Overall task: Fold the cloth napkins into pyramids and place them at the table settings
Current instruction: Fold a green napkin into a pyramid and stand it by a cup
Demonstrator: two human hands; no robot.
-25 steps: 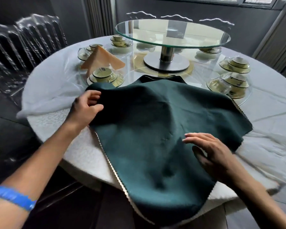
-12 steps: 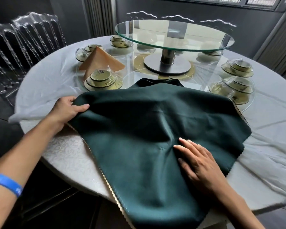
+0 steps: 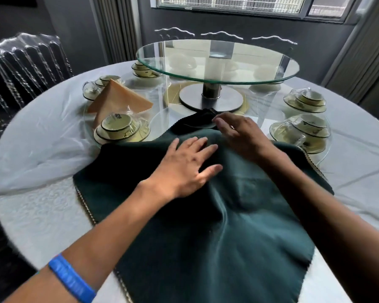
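Note:
A dark green napkin [image 3: 239,226] lies spread over the near part of the round table [image 3: 42,215], its near edge hanging off the front. My left hand [image 3: 184,165] rests flat on the cloth near its middle, fingers straight. My right hand [image 3: 241,132] reaches to the napkin's far corner [image 3: 197,122], fingertips touching it; whether they pinch it is unclear. An orange napkin pyramid [image 3: 116,99] stands at the left place setting.
A glass turntable [image 3: 217,62] on a metal stand fills the table's middle. Wrapped cup-and-bowl sets sit at left [image 3: 118,127], far left [image 3: 96,86], far [image 3: 142,69] and right [image 3: 304,130]. Clear chairs [image 3: 24,64] ring the table.
My left hand let go of the napkin's left corner and moved to its middle. My right hand slid from the cloth's right part forward to the far corner. The view tilted up.

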